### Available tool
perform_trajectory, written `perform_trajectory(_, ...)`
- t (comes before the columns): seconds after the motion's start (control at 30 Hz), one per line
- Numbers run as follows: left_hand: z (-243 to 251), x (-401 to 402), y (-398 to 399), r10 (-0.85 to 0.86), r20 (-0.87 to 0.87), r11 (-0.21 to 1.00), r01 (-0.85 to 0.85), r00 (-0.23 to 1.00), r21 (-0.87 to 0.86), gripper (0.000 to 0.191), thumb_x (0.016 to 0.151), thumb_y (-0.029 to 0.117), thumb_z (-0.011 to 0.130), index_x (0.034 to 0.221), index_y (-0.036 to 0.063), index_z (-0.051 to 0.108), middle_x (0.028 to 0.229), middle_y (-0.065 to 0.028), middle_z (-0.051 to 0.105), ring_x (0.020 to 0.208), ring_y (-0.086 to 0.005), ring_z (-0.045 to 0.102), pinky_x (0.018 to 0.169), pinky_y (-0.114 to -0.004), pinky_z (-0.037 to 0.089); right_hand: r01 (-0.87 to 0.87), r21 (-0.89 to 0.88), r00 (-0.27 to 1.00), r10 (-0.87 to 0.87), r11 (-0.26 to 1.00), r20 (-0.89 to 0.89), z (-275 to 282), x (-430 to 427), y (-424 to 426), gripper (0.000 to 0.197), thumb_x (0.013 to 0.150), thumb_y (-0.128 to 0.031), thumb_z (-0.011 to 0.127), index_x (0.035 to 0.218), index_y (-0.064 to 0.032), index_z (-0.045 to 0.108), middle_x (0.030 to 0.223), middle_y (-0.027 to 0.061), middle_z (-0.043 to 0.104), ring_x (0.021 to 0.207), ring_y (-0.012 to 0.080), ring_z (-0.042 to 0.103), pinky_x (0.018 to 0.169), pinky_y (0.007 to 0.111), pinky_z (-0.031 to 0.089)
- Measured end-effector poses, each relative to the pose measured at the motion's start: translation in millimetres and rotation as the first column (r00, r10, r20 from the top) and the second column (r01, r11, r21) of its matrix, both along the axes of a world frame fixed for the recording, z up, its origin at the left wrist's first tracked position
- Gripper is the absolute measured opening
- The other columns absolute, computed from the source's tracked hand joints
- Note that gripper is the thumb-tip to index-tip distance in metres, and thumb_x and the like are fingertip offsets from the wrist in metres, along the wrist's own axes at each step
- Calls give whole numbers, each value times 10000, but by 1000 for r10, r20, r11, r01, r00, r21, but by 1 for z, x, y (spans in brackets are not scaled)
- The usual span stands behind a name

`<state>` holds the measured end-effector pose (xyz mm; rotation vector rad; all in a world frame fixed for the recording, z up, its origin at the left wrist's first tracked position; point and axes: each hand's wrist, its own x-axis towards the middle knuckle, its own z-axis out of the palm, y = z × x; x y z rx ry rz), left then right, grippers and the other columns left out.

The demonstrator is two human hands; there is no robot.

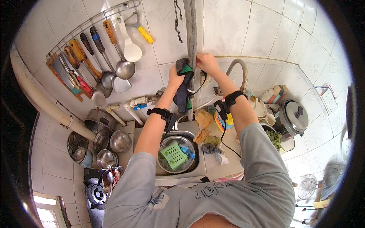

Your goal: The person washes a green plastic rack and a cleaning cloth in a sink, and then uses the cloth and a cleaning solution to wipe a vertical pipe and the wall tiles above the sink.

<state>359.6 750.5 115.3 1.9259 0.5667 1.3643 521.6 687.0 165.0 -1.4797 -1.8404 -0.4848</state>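
Observation:
A dark cloth item with green parts (185, 85) lies against the left side of a vertical metal pipe (190, 34). My left hand (174, 77) grips its upper part. On the pipe's other side my right hand (206, 62) has its fingers curled close to the pipe; whether they hold anything is hidden. A black cable (204, 82) hangs below that hand. Beneath my forearms, a metal basin (164, 164) sits in the sink (196, 168), with a green perforated plastic basket (174, 156) and a blue object (186, 152) in it.
Ladles and spatulas hang from a wire rack (82, 30) at upper left. Metal bowls (120, 141) and a gas stove (97, 193) are at lower left. A curved faucet (243, 71), sponges (204, 118), a rice cooker (295, 115) and grapes (273, 138) are to the right.

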Motion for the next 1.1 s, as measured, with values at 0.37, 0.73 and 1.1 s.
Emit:
perform_trajectory(0.37,-99,13,-91,218,370,961,-132,903,-243,232,701,-31,532,931,-22,504,831,-79,512,793,-191,497,719,-273,390,-29,-123,992,44,992,122,12,13,14,106,637,-108,605,675,-16,570,659,158,576,636,340,558,577,402,460)
perform_trajectory(0.73,32,10,10,-49,-304,870,-109,951,-481,443,817,312,444,1099,-26,494,1075,-125,533,961,-185,462,836,-300,354,-199,25,975,200,980,-99,2,12,7,99,580,-44,642,665,-32,593,603,114,577,545,250,572,501,313,448)
perform_trajectory(1.1,35,5,23,-197,-211,980,189,957,-54,262,709,126,566,931,-12,583,815,-147,619,746,-172,562,694,-292,434,-173,-92,983,178,981,53,7,14,12,117,595,-83,619,683,-10,592,652,155,574,618,327,557,574,373,460)
